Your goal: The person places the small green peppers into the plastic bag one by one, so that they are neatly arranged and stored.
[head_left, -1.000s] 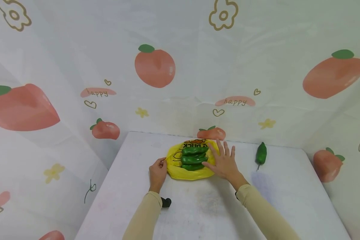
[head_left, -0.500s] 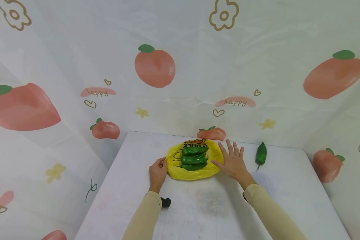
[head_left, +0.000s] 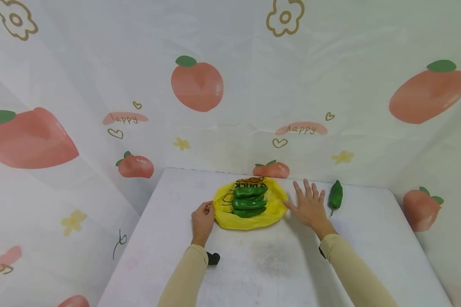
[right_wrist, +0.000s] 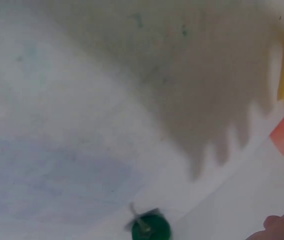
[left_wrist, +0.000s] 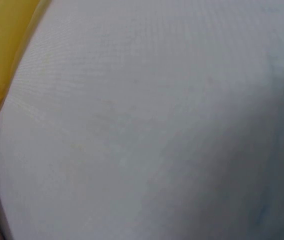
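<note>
A yellow plastic bag [head_left: 246, 222] with dark printing lies on the white table, its mouth spread wide. Several green peppers [head_left: 249, 204] are side by side within its opening, stems to the left. My left hand [head_left: 202, 221] pinches the bag's left rim between thumb and fingers. Fingers spread, my right hand [head_left: 310, 209] hovers between the bag and a lone green pepper [head_left: 335, 196]; its thumb tip is at the bag's right rim, and whether it touches I cannot tell. In the right wrist view, part of that hand [right_wrist: 282, 225] and the lone pepper [right_wrist: 152, 229] show at the bottom.
A small black object [head_left: 213, 258] sits by the left sleeve, partly hidden; its kind is unclear. Behind the white table [head_left: 269, 273] and at its sides hangs a white cloth [head_left: 238, 140] printed with fruit and flowers.
My right hand has moved right, from over the peppers' tips to beyond the bag's right rim, closer to the lone pepper. My left hand keeps its pinch on the left rim.
</note>
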Motion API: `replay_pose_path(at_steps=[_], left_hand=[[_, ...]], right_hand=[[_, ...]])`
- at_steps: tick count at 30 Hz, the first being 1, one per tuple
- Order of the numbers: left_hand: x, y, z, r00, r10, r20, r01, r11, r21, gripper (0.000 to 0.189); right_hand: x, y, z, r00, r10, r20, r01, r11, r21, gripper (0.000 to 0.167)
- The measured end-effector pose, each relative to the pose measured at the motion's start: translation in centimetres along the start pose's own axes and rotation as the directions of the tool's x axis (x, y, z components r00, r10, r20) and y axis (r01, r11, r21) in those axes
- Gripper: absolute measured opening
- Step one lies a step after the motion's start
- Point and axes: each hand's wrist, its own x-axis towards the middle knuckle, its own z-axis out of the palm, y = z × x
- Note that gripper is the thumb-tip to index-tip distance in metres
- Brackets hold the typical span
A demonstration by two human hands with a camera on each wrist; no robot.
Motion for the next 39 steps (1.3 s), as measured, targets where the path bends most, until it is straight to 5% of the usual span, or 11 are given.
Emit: replay_pose_path(at_steps=[13,21,39], left_hand=[[0.0,0.4,-0.1,1.000,-0.012,-0.001,0.012,1.000,0.025,0.022],[-0.1,0.7,-0.1,1.000,-0.004,-0.006,0.004,1.000,-0.008,0.020],[-0.1,0.7,-0.3,1.000,-0.013,0.008,0.013,1.000,-0.022,0.019]], right_hand=[[0.0,3.4,-1.2,0.998,0.065,0.010,-0.065,0.998,-0.011,0.096],[0.2,5.4,-2.0,0.999,0.031,-0.028,-0.031,1.000,-0.004,0.097],[-0.7,9.0,-3.1,0.994,0.079,0.073,-0.080,0.997,0.012,0.095]])
